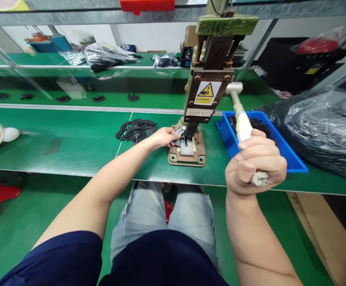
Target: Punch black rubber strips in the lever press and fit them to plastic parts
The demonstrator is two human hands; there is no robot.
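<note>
- a person sits at a green workbench (80, 147), seen from above their own lap; a tall hand press (191, 95) stands on it, straight ahead.
- the left hand (164, 137) pinches a dark curved piece (177, 142) between thumb and fingers, at the left side of the press base (200, 153), beside a pale metal plate (187, 148).
- the right hand (258, 163) is wrapped firmly around the press lever (242, 123), its fingers curled over the pale grip, to the right of the press.
- the held piece lies at the foot of the press, near the lower end of the ram (191, 130); fingers cover part of it, so it is hard to tell whether the two touch.
- the work looks partway through: one piece is at the press, and a loose pile of similar dark pieces (138, 129) lies just left of it.
- farther back, more dark curved pieces (98, 98) are spaced out in a row.
- to the right, a blue bin (228, 133) holds many black parts (262, 127).
- no visible mark sets finished pieces apart from those left to do.
</note>
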